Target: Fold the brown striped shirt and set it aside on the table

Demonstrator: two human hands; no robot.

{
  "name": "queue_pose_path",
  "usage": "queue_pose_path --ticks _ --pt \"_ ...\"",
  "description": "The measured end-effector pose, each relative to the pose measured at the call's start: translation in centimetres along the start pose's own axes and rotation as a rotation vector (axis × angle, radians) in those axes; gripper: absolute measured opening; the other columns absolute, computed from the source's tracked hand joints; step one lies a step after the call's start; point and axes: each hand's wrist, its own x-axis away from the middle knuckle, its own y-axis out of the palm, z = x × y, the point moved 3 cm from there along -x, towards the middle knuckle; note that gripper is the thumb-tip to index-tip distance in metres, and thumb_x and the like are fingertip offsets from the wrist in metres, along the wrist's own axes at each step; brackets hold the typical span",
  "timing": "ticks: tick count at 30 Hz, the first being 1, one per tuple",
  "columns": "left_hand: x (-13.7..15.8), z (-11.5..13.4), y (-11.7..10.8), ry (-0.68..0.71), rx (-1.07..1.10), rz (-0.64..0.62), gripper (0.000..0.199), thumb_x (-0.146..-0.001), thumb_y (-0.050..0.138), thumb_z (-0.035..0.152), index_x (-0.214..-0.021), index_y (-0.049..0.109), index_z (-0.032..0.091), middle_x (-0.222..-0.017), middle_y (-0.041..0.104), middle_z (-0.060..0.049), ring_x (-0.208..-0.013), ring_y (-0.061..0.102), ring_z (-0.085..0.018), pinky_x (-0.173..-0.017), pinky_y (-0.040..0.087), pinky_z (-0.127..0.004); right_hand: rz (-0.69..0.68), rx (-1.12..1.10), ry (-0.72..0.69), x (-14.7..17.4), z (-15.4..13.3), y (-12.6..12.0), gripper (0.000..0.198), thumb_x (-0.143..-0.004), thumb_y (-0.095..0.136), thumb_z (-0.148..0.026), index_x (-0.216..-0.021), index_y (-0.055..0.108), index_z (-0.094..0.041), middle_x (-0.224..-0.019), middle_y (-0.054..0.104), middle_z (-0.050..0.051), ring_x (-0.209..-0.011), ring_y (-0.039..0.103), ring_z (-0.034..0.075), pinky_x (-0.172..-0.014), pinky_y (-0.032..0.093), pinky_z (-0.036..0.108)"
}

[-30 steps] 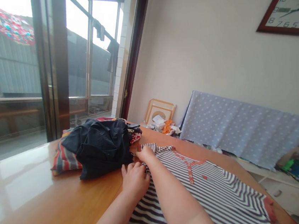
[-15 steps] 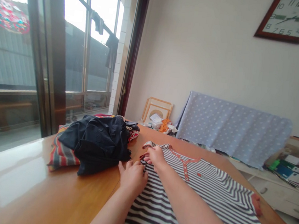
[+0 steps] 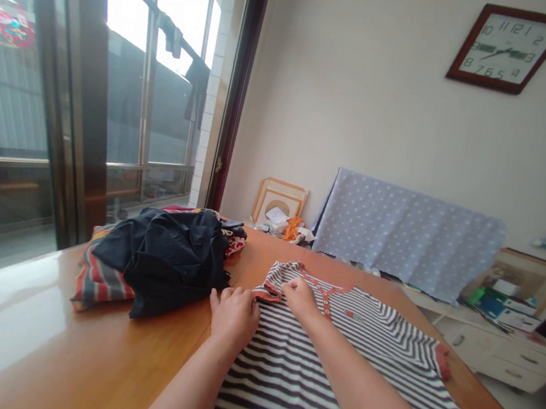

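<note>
A black-and-white striped shirt (image 3: pixel 280 368) lies spread on the wooden table, its orange-trimmed collar and button placket away from me. My left hand (image 3: pixel 236 314) is at the shirt's left edge, its fingertips closed on the orange cuff of the near sleeve and its thumb out to the side. My right hand (image 3: pixel 299 297) is curled closed on the fabric between that sleeve and the placket. Its fingertips are partly hidden. Beside my left hand sits a heap of clothes with a black garment (image 3: pixel 164 261) on top and a striped multicoloured cloth (image 3: pixel 100 274) below.
The wooden table (image 3: pixel 154 355) extends left toward a glass sliding door (image 3: pixel 83 100). Beyond its far edge stand framed pictures (image 3: pixel 281 199), a polka-dot cloth (image 3: pixel 407 231) draped over something, and a white cabinet (image 3: pixel 496 348) with boxes. A clock (image 3: pixel 508 50) hangs on the wall.
The sleeve, bunched between my hands before, now lies flatter with its orange cuff showing. My right hand has turned into a closed fist shape on the fabric. The view has shifted slightly right.
</note>
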Motion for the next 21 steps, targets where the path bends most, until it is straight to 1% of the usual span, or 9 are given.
queue_pose_path --ticks 2,4,6,8,10,14,17,19,21 --pt "0.0 0.1 0.1 0.026 0.008 0.018 0.030 -0.088 0.048 0.033 -0.110 0.068 0.026 -0.122 0.068 -0.008 -0.125 0.050 -0.030 -0.118 0.018 -0.061 0.070 0.098 -0.095 -0.4 -0.8 0.6 0.036 -0.075 0.071 -0.053 -0.094 0.061 -0.023 -0.104 0.068 0.008 -0.099 0.063 0.024 -0.075 0.045 0.029" --pt "0.1 0.1 0.4 0.085 0.033 -0.014 0.040 -0.087 0.051 0.033 -0.125 0.062 0.030 -0.137 0.061 -0.005 -0.137 0.040 -0.032 -0.120 0.015 -0.061 0.101 0.233 -0.171 -0.7 -1.4 1.4 0.048 -0.069 0.077 -0.059 -0.100 0.062 -0.025 -0.113 0.066 0.009 -0.103 0.061 0.027 -0.079 0.043 0.031" --pt "0.2 0.0 0.8 0.134 0.048 -0.070 0.046 -0.086 0.054 0.035 -0.132 0.057 0.036 -0.146 0.056 -0.001 -0.146 0.030 -0.034 -0.120 0.009 -0.064 0.086 0.330 -0.173 -1.1 -1.3 2.0 0.041 -0.072 0.075 -0.058 -0.092 0.064 -0.024 -0.107 0.068 0.009 -0.098 0.062 0.026 -0.077 0.040 0.031" --pt "0.3 -0.1 1.1 0.146 0.045 -0.109 0.047 -0.087 0.054 0.039 -0.134 0.056 0.039 -0.145 0.056 0.000 -0.147 0.026 -0.036 -0.119 0.005 -0.066 0.069 0.336 -0.115 -1.5 -0.7 2.0 0.030 -0.083 0.065 -0.053 -0.082 0.063 -0.023 -0.093 0.070 0.008 -0.090 0.063 0.024 -0.074 0.039 0.030" --pt "0.3 -0.2 1.2 0.144 0.036 -0.123 0.046 -0.088 0.053 0.043 -0.133 0.058 0.036 -0.141 0.059 -0.003 -0.146 0.028 -0.037 -0.119 0.004 -0.068 0.095 0.324 -0.062 -1.9 0.3 1.2 0.030 -0.092 0.051 -0.048 -0.080 0.061 -0.023 -0.086 0.069 0.007 -0.085 0.063 0.022 -0.071 0.039 0.029" --pt "0.4 -0.2 1.1 0.171 0.021 -0.117 0.038 -0.088 0.051 0.045 -0.122 0.065 0.032 -0.133 0.063 -0.006 -0.141 0.036 -0.037 -0.118 0.005 -0.069 0.149 0.345 0.042 -2.1 2.8 -1.3 0.029 -0.093 0.044 -0.044 -0.087 0.062 -0.022 -0.086 0.069 0.008 -0.079 0.063 0.024 -0.067 0.040 0.031" --pt "0.4 -0.1 1.0 0.183 0.015 -0.112 0.036 -0.089 0.051 0.045 -0.118 0.067 0.032 -0.130 0.065 -0.006 -0.138 0.039 -0.036 -0.118 0.005 -0.070 0.167 0.376 0.071 -1.8 3.8 -2.7 0.028 -0.087 0.051 -0.040 -0.103 0.062 -0.020 -0.098 0.069 0.009 -0.086 0.064 0.025 -0.070 0.043 0.032" --pt "0.4 0.0 1.0 0.187 0.016 -0.110 0.037 -0.089 0.050 0.046 -0.118 0.067 0.032 -0.132 0.064 -0.005 -0.139 0.039 -0.036 -0.118 0.005 -0.070 0.168 0.396 0.033 -1.5 3.6 -3.0 0.033 -0.087 0.050 -0.035 -0.115 0.060 -0.020 -0.113 0.067 0.010 -0.097 0.063 0.025 -0.078 0.045 0.032" --pt "0.4 0.1 1.0 0.198 0.023 -0.110 0.041 -0.089 0.050 0.046 -0.125 0.064 0.033 -0.141 0.059 -0.004 -0.143 0.034 -0.036 -0.119 0.005 -0.069 0.152 0.421 -0.042 -1.2 3.0 -2.7 0.035 -0.088 0.049 -0.032 -0.119 0.061 -0.023 -0.124 0.064 0.008 -0.111 0.059 0.024 -0.090 0.043 0.032"
